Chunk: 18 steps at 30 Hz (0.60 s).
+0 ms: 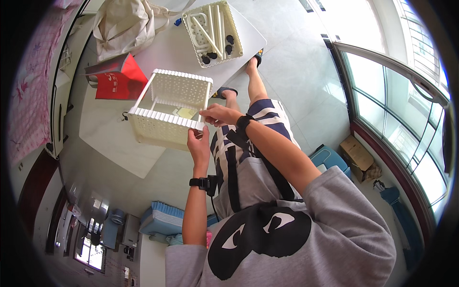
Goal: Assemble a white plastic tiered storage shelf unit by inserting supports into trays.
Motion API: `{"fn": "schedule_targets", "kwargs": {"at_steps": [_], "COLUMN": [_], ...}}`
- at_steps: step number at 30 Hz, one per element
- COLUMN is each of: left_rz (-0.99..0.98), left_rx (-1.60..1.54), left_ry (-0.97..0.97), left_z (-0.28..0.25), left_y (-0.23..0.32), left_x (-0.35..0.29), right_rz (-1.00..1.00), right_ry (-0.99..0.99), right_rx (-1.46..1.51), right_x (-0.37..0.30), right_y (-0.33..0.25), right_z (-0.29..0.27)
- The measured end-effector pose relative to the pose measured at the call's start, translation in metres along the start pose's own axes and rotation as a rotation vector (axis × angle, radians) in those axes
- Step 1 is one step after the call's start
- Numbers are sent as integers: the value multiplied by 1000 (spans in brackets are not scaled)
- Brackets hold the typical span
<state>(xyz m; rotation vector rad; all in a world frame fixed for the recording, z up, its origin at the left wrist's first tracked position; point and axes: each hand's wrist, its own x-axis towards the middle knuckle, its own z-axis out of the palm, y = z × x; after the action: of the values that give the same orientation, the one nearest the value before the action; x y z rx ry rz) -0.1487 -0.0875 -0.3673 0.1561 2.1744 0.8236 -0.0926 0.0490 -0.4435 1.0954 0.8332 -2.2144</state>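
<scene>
A white plastic storage rack (165, 117) with two perforated basket tiers joined by thin poles stands in front of me at the table's edge. My left hand (198, 142) is closed at the near right corner of one tier's scalloped rim, thumb and fingers pinching it. Just above, my right hand (220, 115) closes around the pole at that same corner. Its fingertips are partly hidden. A yellowish paper piece (185, 113) shows between the tiers. Beyond the rack sits a cream basket (190, 43) holding several white poles, a perforated white part and several black casters (229, 43).
On the white table (253, 36) a red paper bag (119, 79) stands beside the rack, with a cream cloth bag (125, 28) behind it. A small blue object (178, 22) lies near the basket. A cardboard box (357, 153) is on the floor by the glass sliding door (382, 91).
</scene>
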Motion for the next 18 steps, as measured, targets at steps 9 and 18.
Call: {"fn": "schedule_targets", "kwargs": {"at_steps": [9, 18], "left_rz": [73, 160], "left_rx": [85, 475], "left_ry": [-69, -262], "left_z": [1, 1], "left_y": [20, 45], "left_x": [18, 46], "right_rz": [-95, -131], "right_ry": [76, 100], "right_rx": [130, 180], "right_x": [2, 21], "right_y": [-3, 8], "right_z": [-2, -21]}}
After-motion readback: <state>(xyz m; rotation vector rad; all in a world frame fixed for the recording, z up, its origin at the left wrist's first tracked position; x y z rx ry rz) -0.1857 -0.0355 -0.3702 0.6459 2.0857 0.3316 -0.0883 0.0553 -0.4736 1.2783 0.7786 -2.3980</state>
